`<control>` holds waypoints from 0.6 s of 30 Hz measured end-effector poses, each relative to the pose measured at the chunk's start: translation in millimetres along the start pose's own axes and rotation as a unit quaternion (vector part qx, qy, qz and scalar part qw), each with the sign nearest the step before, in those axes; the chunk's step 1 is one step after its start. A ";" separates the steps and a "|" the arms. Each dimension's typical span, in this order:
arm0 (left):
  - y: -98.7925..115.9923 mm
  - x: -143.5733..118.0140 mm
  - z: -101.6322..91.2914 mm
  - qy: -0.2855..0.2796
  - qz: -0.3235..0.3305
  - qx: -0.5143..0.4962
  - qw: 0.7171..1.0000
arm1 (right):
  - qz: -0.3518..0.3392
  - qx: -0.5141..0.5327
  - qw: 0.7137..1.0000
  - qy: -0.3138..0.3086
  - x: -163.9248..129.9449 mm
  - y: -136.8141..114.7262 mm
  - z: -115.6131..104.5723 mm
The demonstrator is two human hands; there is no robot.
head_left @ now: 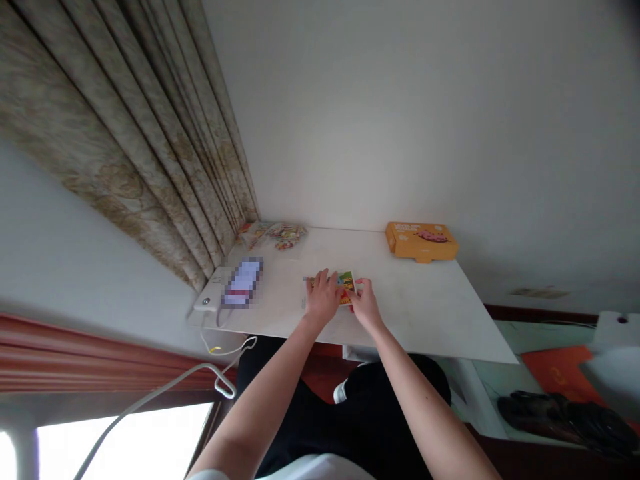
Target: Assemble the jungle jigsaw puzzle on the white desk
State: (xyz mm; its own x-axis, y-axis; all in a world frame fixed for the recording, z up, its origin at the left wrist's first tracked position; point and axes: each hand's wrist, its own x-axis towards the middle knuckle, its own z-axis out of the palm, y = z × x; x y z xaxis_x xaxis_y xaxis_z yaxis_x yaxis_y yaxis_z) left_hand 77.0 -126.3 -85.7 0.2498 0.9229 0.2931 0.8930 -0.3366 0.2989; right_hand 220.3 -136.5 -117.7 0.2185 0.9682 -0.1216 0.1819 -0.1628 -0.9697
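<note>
A small colourful picture board (346,283), green and orange, lies flat on the white table (425,300) in front of me. My left hand (323,295) rests on its left part with fingers spread and covers it. My right hand (364,301) touches its right edge with the fingertips, pinching at the corner. Whether a piece is between those fingers cannot be made out.
An orange box (421,241) stands at the table's far right. Several colourful sheets (274,234) lie at the far left by the curtain (150,167). A phone (243,281) on a white power bank (214,297) sits at the left, its white cable (150,399) hanging off the edge.
</note>
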 end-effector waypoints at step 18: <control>-83.1 -35.2 -15.4 -0.046 -0.112 0.057 0.991 | -0.225 -0.429 0.864 -0.138 -19.5 -28.0 52.7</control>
State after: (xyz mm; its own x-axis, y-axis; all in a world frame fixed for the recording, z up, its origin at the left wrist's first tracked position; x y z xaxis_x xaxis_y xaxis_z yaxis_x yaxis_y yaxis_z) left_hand -11.8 -133.7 -106.9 0.0682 0.9869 0.1460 0.9653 -0.1023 0.2404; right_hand 160.4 -140.8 -99.4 -0.2750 0.9591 0.0667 0.8586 0.2762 -0.4318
